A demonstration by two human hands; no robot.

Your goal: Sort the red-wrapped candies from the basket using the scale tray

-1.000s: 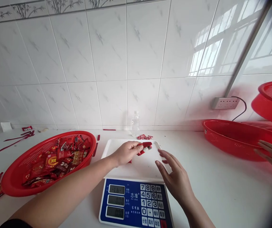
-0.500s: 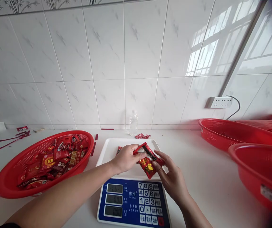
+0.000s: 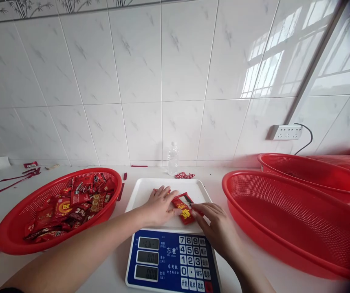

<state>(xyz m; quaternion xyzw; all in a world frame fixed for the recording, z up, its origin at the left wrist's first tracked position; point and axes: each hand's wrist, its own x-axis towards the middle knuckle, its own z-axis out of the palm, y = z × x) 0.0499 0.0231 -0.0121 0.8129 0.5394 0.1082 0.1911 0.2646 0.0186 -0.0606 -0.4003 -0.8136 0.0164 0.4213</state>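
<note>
A red packet with yellow print [image 3: 186, 212] lies on the white tray of the scale [image 3: 141, 188]. My left hand [image 3: 161, 206] is spread flat over the tray, its thumb touching the packet's left side. Another red packet shows only in part behind its fingers. My right hand [image 3: 213, 219] is at the packet's right edge with its fingers bent around the edge; whether it grips the packet is hard to see. The blue keypad panel [image 3: 172, 260] faces me below the tray.
At left is a red basket [image 3: 8, 228] of snack packets. Two red baskets [image 3: 285, 211] [image 3: 300, 160] stand at right. Behind the scale are a clear bottle [image 3: 172, 158] and a patterned wrapper [image 3: 184, 175]. A power strip [image 3: 287, 132] is on the wall.
The packet has come down onto the tray from between my hands. My left hand has opened out flat. The front right basket has moved left, closer to the scale.
</note>
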